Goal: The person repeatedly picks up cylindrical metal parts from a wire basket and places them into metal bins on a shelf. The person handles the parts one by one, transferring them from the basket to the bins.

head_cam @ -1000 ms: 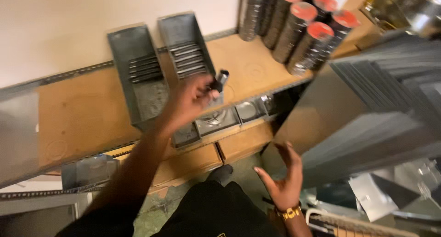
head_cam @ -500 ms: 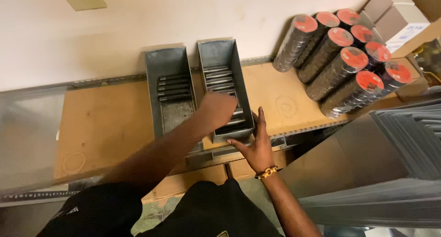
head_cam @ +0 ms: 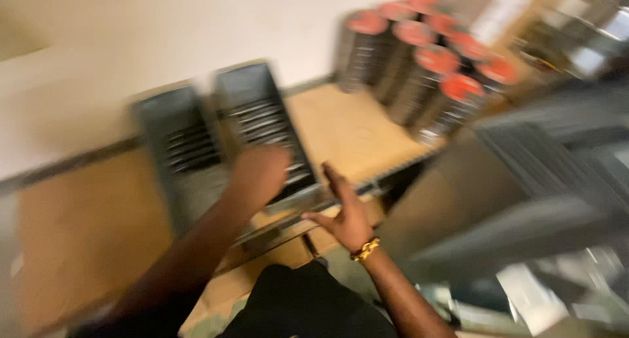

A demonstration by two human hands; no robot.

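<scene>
Over the near end of the right-hand grey metal tray [head_cam: 265, 131], the left hand [head_cam: 259, 174] is being held curled; whether anything is in its grip cannot be told through the blur. Just beside it, the right hand [head_cam: 346, 213] is being spread flat, fingers wide, above the bench [head_cam: 347, 131] edge.

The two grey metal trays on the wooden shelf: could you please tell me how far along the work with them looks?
Both grey trays already sit side by side on the wooden shelf. In hand: the left hand is over the right tray, and the right hand is open near its front edge. Blur hides any grip. The red-topped cylinders behind stand untouched.
</scene>
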